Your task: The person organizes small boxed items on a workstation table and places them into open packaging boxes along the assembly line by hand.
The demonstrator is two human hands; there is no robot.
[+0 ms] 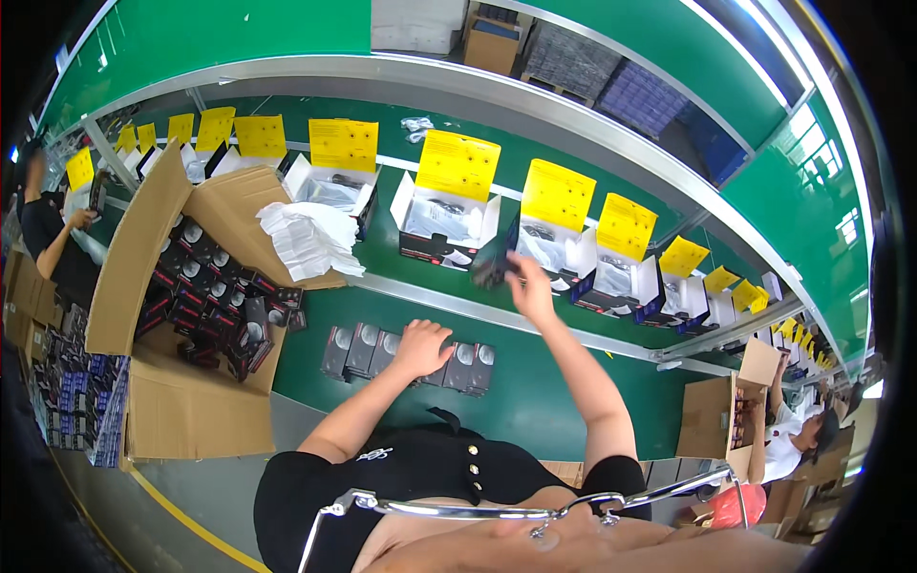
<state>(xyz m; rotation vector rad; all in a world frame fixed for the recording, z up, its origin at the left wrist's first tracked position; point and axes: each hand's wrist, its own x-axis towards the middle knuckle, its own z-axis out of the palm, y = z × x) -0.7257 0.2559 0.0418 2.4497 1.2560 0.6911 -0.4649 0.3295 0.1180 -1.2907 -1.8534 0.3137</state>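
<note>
My left hand (423, 349) lies over the middle of a row of small black boxes (365, 350) on the green bench, its fingers spread and touching them. Farther out, my right hand (531, 289) is closed on a small black box (491, 272), blurred by motion. That box is in front of the open gift-type carton (447, 220) with a yellow printed lid, close to its right-hand neighbour (551, 227). Inside these cartons are clear bags and dark cables.
A large brown carton (196, 406) full of loose small boxes (205, 296) stands at left, crumpled white paper (310, 237) on its flap. A metal rail (449, 304) divides the bench from the carton row. Co-workers (57, 234) stand at far left and far right (798, 435).
</note>
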